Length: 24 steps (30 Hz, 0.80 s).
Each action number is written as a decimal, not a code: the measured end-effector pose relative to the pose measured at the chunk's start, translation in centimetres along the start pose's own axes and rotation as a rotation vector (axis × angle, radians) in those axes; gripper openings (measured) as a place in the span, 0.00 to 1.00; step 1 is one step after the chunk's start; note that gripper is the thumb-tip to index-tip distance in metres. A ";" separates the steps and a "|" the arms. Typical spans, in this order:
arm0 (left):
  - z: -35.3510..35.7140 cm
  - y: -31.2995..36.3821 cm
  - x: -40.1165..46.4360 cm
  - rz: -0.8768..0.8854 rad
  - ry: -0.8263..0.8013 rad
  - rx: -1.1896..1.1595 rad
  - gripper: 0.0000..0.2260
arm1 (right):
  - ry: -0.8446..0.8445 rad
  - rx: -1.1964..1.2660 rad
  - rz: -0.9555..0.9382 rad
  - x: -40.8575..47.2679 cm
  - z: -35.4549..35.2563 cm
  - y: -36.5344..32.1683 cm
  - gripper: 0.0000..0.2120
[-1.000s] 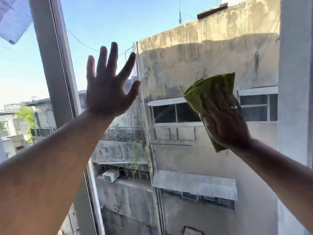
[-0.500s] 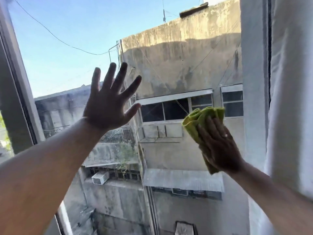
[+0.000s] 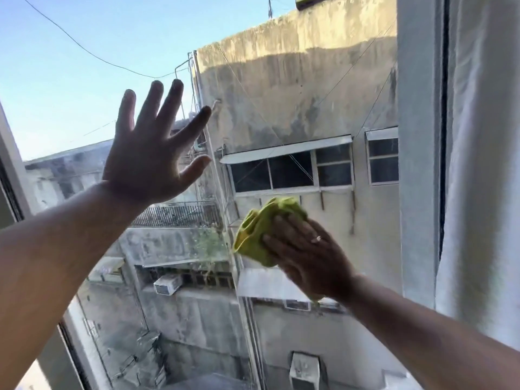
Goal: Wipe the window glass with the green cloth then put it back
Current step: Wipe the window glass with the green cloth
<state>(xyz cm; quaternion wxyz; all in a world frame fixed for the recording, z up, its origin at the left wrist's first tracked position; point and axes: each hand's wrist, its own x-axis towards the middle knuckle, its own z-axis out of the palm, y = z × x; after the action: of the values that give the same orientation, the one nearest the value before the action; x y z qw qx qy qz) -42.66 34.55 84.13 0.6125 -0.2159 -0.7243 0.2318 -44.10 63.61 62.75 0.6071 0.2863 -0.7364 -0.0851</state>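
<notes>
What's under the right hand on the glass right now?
The green cloth, bunched, sits between the right hand and the window glass. Its upper left part sticks out past the fingers; the rest, and the glass beneath it, is covered.

Your hands on the window glass (image 3: 281, 80).
Cloth (image 3: 254, 235) lies under your right fingers (image 3: 284, 235); left fingers (image 3: 157, 108) spread up-left of it.
</notes>
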 end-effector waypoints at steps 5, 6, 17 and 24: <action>0.4 0.1 0.0 -0.012 -0.005 0.023 0.33 | 0.090 0.006 0.510 6.7 -2.3 6.8 0.28; 0.4 0.1 -0.1 -0.012 -0.007 0.028 0.32 | 0.126 0.006 0.619 8.9 -2.2 5.9 0.29; -1.0 -4.8 -3.0 -0.356 -0.022 -0.044 0.34 | 0.010 0.016 -0.042 10.8 -2.1 2.9 0.23; 0.0 -5.5 -3.4 -0.329 0.048 -0.027 0.32 | 0.091 0.069 0.132 18.1 -0.4 -5.0 0.29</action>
<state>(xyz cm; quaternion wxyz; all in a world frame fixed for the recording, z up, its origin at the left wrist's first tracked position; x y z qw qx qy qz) -42.24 28.13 84.80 0.6561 -0.1080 -0.7383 0.1131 -43.99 50.10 75.82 0.6339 0.2614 -0.7279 -0.0063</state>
